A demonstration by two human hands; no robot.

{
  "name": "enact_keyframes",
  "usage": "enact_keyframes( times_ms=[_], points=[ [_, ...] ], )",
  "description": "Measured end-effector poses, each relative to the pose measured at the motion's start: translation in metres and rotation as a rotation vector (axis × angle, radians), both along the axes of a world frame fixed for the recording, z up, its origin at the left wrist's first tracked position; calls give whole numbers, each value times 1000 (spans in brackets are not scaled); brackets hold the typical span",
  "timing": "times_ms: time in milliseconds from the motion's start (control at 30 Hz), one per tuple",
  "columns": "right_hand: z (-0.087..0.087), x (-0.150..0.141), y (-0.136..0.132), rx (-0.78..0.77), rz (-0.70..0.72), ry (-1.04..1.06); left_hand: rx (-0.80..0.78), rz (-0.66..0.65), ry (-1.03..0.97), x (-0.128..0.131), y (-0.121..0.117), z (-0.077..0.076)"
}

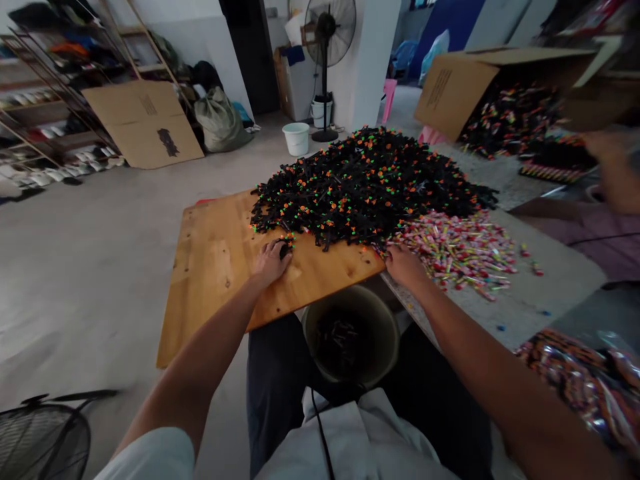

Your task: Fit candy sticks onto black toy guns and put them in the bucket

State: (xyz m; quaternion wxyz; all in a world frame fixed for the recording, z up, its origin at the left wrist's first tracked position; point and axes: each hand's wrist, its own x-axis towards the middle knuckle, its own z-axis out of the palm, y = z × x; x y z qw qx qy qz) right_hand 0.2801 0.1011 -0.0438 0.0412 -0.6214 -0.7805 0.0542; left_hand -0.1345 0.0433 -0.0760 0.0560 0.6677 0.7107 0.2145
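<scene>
A large heap of small black plastic pieces with orange and green tips (370,180) covers the far part of the wooden board (210,260). At the heap's near edge, my left hand (273,261) is closed around a few of these black pieces (285,249), its wrist over the board. My right hand (403,264) is at the board's right corner, where the black heap meets a pile of small pink, yellow and red tubes (465,250). Its fingers are bent together, and what they hold is too small to make out. Below the board, a bucket (390,340) between my legs contains dark pieces.
A tipped cardboard box (453,87) spills similar pieces at the back right, beside another person's arm (617,167). Plastic bags of goods (580,380) lie at the lower right. A white bucket (296,139) and a standing fan (325,73) are beyond the board; another fan (45,433) is lower left.
</scene>
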Motion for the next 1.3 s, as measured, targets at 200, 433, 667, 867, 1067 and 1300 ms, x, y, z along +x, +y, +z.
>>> enact_keyframes(
  times_ms=[200,433,667,867,1067,1300],
  points=[
    [-5,24,-13,-42,-35,-47,88,31,-86,34,-13,-5],
    [0,27,-19,-25,-55,-42,199,120,-197,48,-20,12],
    [3,2,-4,-13,-63,-30,150,199,-872,77,-35,39],
    [10,10,-2,-31,-204,108,141,231,-1400,100,-57,60],
    [29,-28,-82,12,-178,1121,141,191,-1711,141,-67,79],
    [43,-92,-162,-368,-13,1786,249,191,-1721,191,-75,92]
  ],
)
